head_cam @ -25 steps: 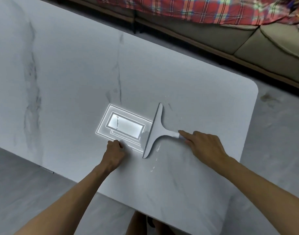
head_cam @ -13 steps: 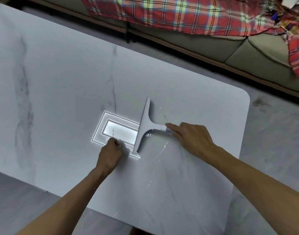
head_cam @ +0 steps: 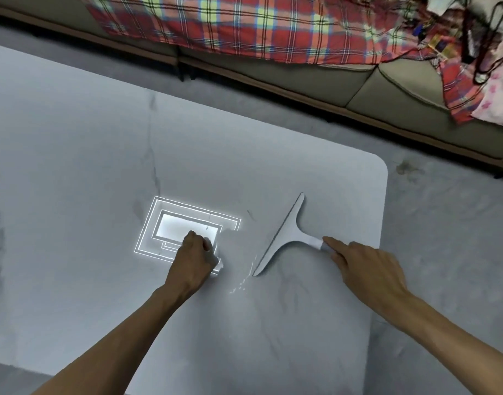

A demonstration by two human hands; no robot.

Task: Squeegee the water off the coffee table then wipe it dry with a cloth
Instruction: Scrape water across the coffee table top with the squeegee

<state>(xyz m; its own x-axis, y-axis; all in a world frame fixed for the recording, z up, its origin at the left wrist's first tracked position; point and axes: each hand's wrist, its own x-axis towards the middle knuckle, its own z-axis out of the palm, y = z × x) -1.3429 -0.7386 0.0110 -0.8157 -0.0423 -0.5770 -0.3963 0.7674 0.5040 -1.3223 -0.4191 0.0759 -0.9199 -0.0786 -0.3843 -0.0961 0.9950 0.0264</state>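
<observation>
A pale marble coffee table [head_cam: 73,166] fills most of the head view. On its right part lies a grey T-shaped squeegee [head_cam: 287,235], its blade slanting and touching the top. My right hand [head_cam: 367,269] grips the handle, with the index finger stretched along it. My left hand [head_cam: 193,260] rests on the table as a closed fist, a short way left of the blade. A thin trail of water drops [head_cam: 240,285] glints between the fist and the blade's near end.
A bright ceiling-light reflection [head_cam: 170,220] shines on the table beside my left fist. A beige sofa [head_cam: 315,78] with a red plaid blanket [head_cam: 244,27] runs along the far side. Grey floor [head_cam: 444,223] lies beyond the table's rounded right corner.
My right hand has drawn the squeegee to the right, away from my left fist and the light reflection. A trail of drops stays behind. The left fist has stayed closed on the table.
</observation>
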